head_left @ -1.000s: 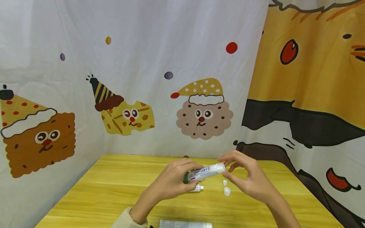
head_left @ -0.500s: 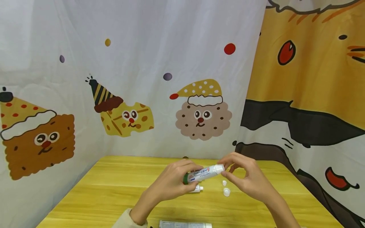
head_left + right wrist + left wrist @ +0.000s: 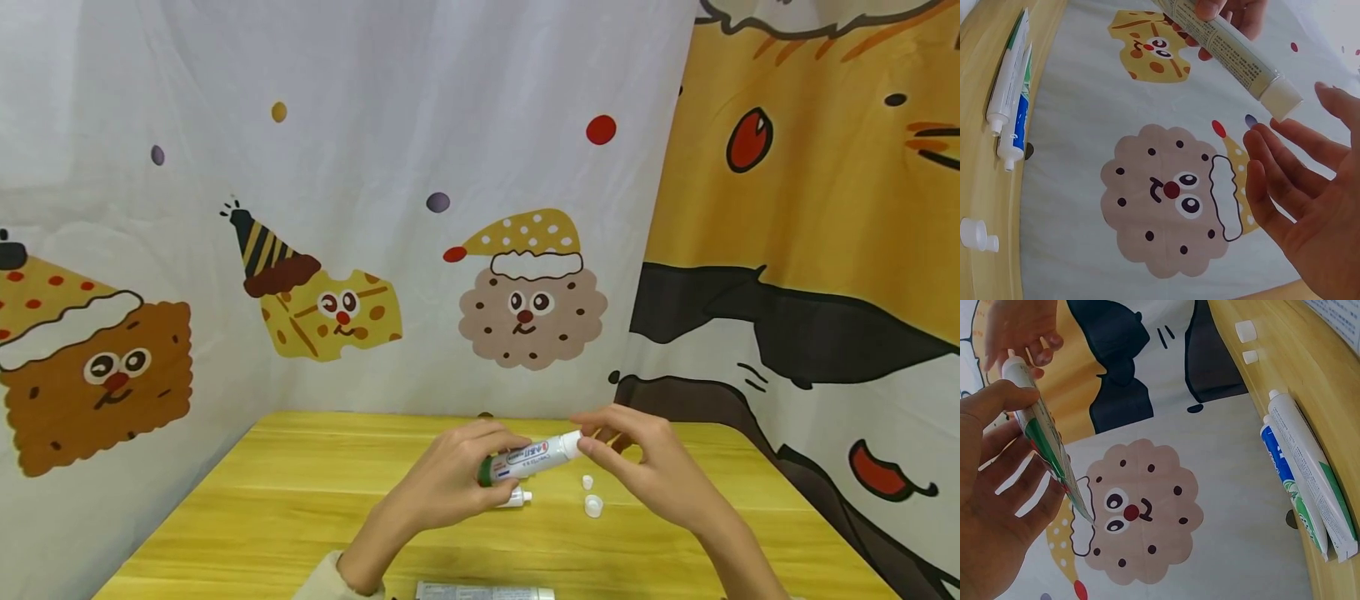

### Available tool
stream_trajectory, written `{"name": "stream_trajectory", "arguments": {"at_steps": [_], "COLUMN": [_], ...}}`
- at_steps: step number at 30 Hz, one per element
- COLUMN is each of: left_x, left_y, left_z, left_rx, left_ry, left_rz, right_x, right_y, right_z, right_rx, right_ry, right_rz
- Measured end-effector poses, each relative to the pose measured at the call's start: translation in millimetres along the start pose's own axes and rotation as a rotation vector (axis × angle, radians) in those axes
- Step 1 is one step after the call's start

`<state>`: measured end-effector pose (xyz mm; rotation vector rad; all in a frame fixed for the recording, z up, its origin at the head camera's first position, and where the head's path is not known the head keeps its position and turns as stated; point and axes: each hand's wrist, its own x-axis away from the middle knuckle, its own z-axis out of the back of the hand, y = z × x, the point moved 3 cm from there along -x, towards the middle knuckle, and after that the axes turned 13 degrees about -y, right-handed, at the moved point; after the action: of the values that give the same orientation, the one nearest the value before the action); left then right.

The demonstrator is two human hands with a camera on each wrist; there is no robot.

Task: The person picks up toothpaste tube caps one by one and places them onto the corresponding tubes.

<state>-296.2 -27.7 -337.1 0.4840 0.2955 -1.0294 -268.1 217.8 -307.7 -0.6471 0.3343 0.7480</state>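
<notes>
While held in the left hand, the tube is judged light, soft, best gripped near its stiff two-o'clock cap; right hand spread, holding nothing.

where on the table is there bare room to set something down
The table is bare left of the left hand, right of the right hand, and between the two loose caps and the nearest tube. It is crowded in the middle, beside the caps, where two other tubes lie side by side.
</notes>
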Motion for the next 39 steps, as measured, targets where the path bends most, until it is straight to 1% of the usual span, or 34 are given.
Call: {"name": "stream_trajectory", "arguments": {"at_steps": [3, 9, 12, 15, 25, 29, 32, 39], "left_x": [0.1, 0.2, -0.2, -0.3, -0.7, -0.7, -0.5, 0.0], "left_y": [0.2, 0.1, 0.0, 0.1, 0.5, 0.5, 0.4, -0.2], "left_z": [0.1, 0.3, 0.3, 0.4, 0.9, 0.8, 0.4, -0.7], "left_rx": [-0.001, -0.012, -0.014, -0.015, -0.020, -0.024, -0.024, -0.029], "left_ry": [-0.002, 0.001, 0.005, 0.008, 0.014, 0.015, 0.011, 0.017], "left_rz": [0.002, 0.000, -0.004, -0.008, -0.017, -0.021, -0.021, -0.024], "right_x": [0.2, 0.5, 0.2, -0.3, -1.3, -1.3, -0.7, 0.7], "right_y": [-0.1, -1.7, -1.7, -1.2, 1.0, 1.7, 1.4, -2.0], "right_z": [0.6, 0.7, 0.3, -0.2, -0.8, -0.8, -0.6, -0.4], "right_rx": [-0.006, -0.021, -0.021, -0.016, 0.018, 0.030, 0.012, -0.065], "right_ry": [-0.003, -0.002, -0.006, -0.010, -0.019, -0.011, 0.000, -0.009], "right_rz": [0.008, 0.070, 0.077, 0.063, -0.040, -0.055, -0.032, 0.094]}}
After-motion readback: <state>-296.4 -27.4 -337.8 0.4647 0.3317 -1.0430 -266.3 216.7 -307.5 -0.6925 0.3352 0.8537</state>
